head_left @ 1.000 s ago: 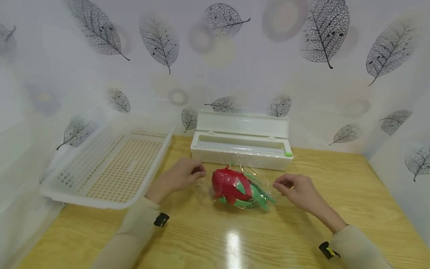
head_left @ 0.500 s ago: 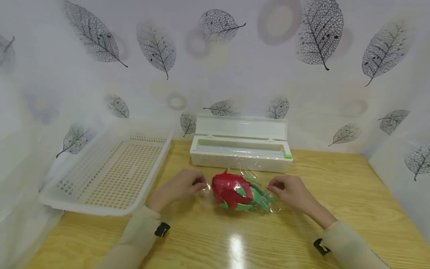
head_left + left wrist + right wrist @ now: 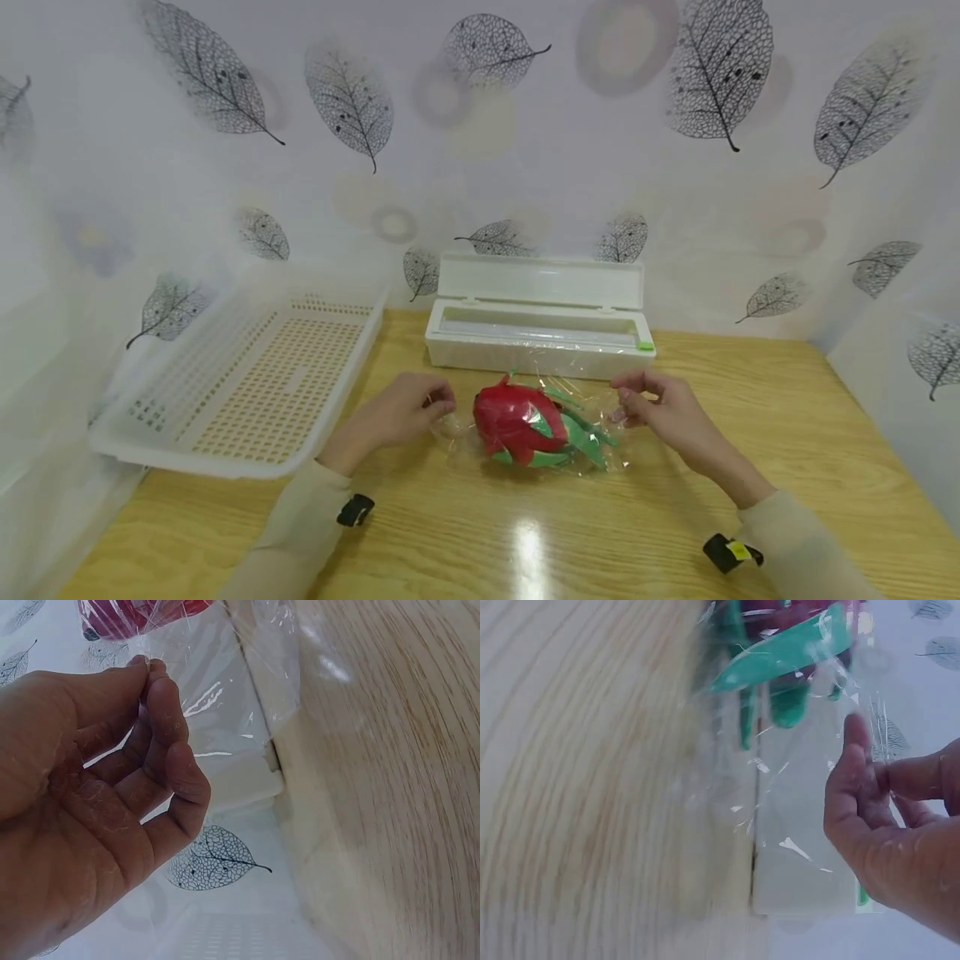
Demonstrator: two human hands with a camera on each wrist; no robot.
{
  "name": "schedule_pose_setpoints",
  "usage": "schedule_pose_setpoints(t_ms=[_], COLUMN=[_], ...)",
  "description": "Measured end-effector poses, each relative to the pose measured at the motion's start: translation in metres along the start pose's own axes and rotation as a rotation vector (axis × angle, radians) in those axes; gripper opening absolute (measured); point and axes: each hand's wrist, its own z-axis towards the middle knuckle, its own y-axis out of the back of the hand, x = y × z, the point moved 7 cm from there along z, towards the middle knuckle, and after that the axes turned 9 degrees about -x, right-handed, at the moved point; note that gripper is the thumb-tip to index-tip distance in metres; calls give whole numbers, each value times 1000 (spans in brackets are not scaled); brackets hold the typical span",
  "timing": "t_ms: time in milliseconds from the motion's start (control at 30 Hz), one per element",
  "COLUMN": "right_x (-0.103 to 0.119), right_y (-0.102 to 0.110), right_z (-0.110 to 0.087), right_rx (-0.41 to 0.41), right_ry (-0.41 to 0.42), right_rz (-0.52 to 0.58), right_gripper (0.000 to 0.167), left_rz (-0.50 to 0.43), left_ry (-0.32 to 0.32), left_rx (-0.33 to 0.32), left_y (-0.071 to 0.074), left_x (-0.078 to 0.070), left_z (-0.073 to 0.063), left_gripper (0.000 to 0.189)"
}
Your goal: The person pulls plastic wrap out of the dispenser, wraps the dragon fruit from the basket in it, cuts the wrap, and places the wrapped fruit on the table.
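A red dragon fruit [image 3: 513,421] with green scales lies on the table, covered by clear plastic film [image 3: 225,712]. At its left end, my left hand [image 3: 405,410] pinches the film's edge between thumb and forefinger, with the other fingers loosely bent in the left wrist view. Beyond the green tips, my right hand [image 3: 663,410] holds the film on the other side. The right wrist view has the film [image 3: 787,802] stretching from the fruit to the thumb and fingers. The film's far part overlaps the front of a white film box [image 3: 540,358].
The film box stands at the back with its lid [image 3: 540,282] raised and a green slider [image 3: 645,346] at its right end. On the left is a white perforated basket [image 3: 330,417]. A leaf-patterned covering [image 3: 525,183] rises behind the wooden table [image 3: 435,533].
Over the last half second my right hand has moved outward and slightly back, away from the fruit. My left hand has drawn a little to the left. The fruit stays in place.
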Motion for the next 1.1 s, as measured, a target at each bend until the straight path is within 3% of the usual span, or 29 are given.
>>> schedule_pose_setpoints(t_ms=[100, 167, 367, 433, 567, 800, 900, 1100], right_x=[2, 0, -11, -13, -14, -9, -6, -8], right_y=[4, 3, -5, -7, -8, -3, 2, 9], right_z=[-2, 0, 7, 8, 7, -3, -10, -23], right_rx=[-14, -29, -61, -63, -33, 49, 95, 180], right_ry=[-41, -39, 49, 69, 60, -53, -100, -150], right_rz=[78, 62, -194, -228, -165, 27, 28, -87], right_gripper=[32, 31, 21, 20, 23, 38, 50, 71], left_rz=[-1, -5, -5, -5, -4, 10, 16, 7], left_ry=[15, 33, 52, 49, 50, 51, 44, 52], left_rx=[-6, -4, 7, 8, 9, 11, 6, 7], left_y=[1, 1, 1, 1, 0, 0, 0, 0], left_x=[0, 1, -1, -2, -3, -2, -1, 0], left_z=[1, 1, 2, 2, 2, 0, -1, -2], left_gripper=[7, 6, 6, 6, 6, 6, 6, 8])
